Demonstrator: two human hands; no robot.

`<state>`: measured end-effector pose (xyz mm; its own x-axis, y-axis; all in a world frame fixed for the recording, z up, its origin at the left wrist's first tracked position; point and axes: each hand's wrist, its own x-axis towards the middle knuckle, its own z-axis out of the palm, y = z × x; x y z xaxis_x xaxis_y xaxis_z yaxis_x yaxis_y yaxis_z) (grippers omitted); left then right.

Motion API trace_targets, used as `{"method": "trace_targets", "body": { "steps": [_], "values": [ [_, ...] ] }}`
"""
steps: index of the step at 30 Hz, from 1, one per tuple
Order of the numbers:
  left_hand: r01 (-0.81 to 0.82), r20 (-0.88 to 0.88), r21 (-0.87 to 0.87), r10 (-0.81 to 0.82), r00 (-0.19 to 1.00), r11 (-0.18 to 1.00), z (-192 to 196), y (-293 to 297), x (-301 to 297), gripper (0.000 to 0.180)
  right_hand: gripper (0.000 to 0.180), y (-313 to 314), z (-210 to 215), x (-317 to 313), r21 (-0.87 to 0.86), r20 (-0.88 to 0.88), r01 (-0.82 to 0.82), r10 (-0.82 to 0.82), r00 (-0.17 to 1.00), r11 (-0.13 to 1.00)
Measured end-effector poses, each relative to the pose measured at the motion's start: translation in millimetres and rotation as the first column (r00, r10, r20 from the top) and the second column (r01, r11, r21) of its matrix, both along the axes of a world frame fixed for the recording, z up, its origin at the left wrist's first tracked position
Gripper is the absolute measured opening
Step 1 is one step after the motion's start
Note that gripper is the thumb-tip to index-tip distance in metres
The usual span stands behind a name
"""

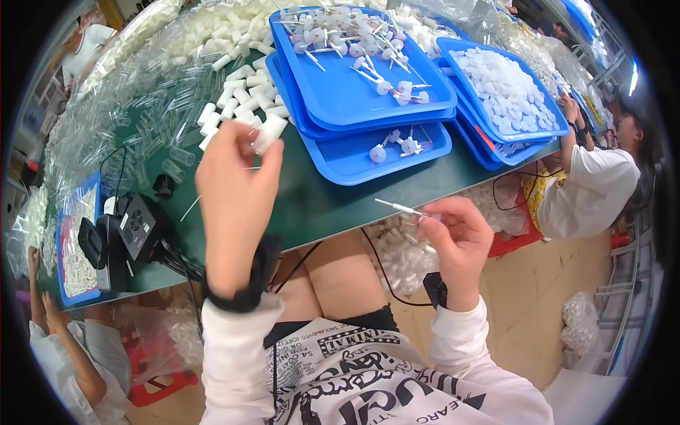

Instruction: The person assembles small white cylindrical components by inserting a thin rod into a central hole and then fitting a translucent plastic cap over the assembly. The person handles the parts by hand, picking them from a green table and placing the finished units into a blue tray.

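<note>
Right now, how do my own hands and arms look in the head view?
Your left hand and right hand are gloveless. Whitish long sleeves end near the wrists. A bunched black band circles the left wrist; a dark, watch-like band sits on the right.

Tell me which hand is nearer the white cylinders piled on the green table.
Left. The left hand is at the near edge of the white cylinders; the right hand is farther away, off to their right.

blue trays (pixel 340 98): glossy plastic | white cylinders (pixel 247 107): smooth, matt | sleeves (pixel 237 358): cloth
</note>
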<state>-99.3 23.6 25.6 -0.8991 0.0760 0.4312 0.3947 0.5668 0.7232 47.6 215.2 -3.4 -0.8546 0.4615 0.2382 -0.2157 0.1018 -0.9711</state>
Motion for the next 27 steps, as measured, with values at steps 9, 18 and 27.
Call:
{"method": "trace_targets", "body": {
  "steps": [9,18,27],
  "values": [
    [0.3,0.268,0.516,-0.484,0.833,0.802,2,-29,92,0.034,0.027,-19,33,-19,0.194,-0.285,-0.263,0.311,0.907,0.945],
    [0.324,0.189,0.598,-0.522,0.831,0.733,-18,-28,89,0.035,0.026,-20,29,-16,0.26,-0.268,-0.262,0.33,0.905,0.929],
    [0.28,0.148,0.733,-0.546,0.824,0.62,-24,-23,86,0.029,0.027,-12,32,-17,0.367,-0.152,-0.313,0.388,0.909,0.876]
  ]
}}
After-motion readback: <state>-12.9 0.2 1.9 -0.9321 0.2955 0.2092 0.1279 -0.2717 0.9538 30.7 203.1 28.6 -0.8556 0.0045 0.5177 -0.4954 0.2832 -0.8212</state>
